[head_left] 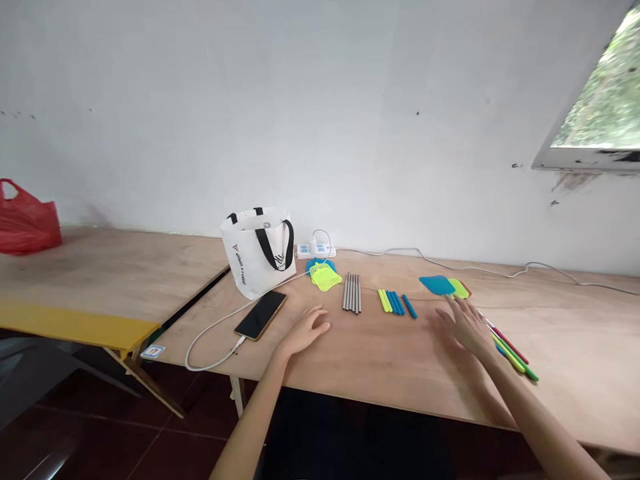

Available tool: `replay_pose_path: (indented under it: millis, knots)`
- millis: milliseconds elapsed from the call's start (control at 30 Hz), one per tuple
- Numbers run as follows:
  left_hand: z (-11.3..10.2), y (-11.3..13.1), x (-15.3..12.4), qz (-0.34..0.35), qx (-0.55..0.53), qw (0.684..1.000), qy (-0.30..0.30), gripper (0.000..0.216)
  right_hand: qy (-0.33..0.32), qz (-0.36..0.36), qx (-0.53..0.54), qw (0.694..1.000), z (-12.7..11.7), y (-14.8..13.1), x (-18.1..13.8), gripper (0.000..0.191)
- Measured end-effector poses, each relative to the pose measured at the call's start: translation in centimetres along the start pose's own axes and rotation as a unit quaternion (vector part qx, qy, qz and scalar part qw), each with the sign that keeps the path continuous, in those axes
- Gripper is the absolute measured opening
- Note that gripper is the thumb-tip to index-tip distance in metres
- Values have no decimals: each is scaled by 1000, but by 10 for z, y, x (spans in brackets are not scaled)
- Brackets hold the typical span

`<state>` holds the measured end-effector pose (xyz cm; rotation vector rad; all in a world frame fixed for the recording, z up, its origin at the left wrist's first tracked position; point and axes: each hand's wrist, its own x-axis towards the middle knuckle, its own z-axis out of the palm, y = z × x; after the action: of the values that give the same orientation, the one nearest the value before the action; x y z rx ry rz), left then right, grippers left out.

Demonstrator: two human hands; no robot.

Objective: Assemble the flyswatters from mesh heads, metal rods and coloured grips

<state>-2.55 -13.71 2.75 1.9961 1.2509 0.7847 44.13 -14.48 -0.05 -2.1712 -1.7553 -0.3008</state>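
The white tote bag [253, 257] at centre left of the frame carries black lettering down its side and a small logo, but we cannot read either. The tag [153, 351] on the bench [380, 373] corner at lower left is too small to read as well.

Our right hand [467, 327] hovers palm down, right of centre. It is blurred, with the fingers spread wide and nothing held. Its fingertips stop just short of the fly-swatter heads [440, 285] lying above it; we count three, blue, yellow-green and a red edge. The long sticks [513, 352] lie just right of this hand, in red, green, yellow and blue.

Our left hand [305, 330] rests flat on the bench at centre, fingers loosely curved and empty. One phone [261, 315] lies just to its left, plugged into a white cable [210, 330].

Between the hands lie a bundle of grey rods [352, 293], about six, and short sticks [395, 301]: two yellow-green and roughly four blue, one of them apart. Two more swatter heads [325, 275] lie beside the bag. One red plastic bag [25, 220] sits at far left.
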Motion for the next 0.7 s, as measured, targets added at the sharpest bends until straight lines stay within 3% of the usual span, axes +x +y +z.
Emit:
replay_pose_path:
  millis: [100,233,367,500,700]
  knots:
    - [10,-6,2,41,87,995,-10,44,-12,-141,49,989,4,-50,-4,51]
    - [12,-9,0,51,123,991,-18,47,-16,-261,104,960,16,-121,-14,56]
    - [11,-11,-1,61,130,989,-15,46,-33,-309,156,938,25,-173,-22,55]
    - [11,-13,1,64,117,991,-13,46,-68,-297,191,933,19,-189,-28,52]
    - [11,-11,1,56,132,989,-23,46,-91,-261,217,936,-9,-172,-67,48]
